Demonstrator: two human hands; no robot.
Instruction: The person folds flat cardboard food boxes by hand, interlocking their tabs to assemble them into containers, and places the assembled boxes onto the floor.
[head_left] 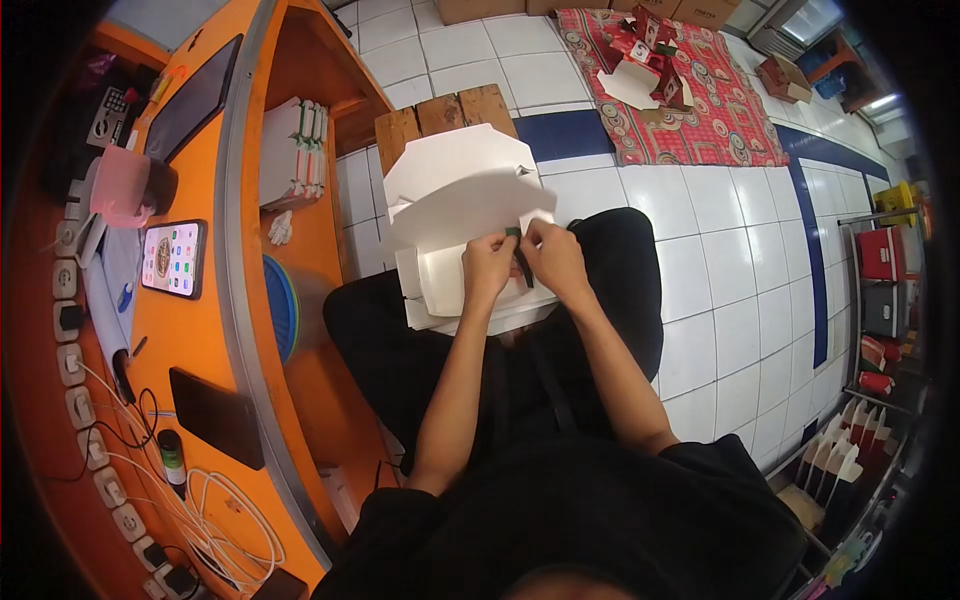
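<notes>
A partly folded white cardboard box [440, 280] lies across my lap, its large lid panel [465, 160] standing up at the far side. My left hand [487, 265] reaches over the box's inside, fingers closed on the edge of its right side wall. Close beside it, my right hand [557, 258] pinches the same side wall from the outer side. A dark green printed part of the cardboard shows between the two hands. My fingertips hide part of the fold there.
Left of me stands an orange counter [215, 350] with a lit phone [172, 258], a tablet, a pink cup and cables. Flat boxes [293, 150] fill its shelf. A wooden stool [450, 112] stands behind the box. Folded red boxes [655, 60] lie on a red patterned mat [690, 130].
</notes>
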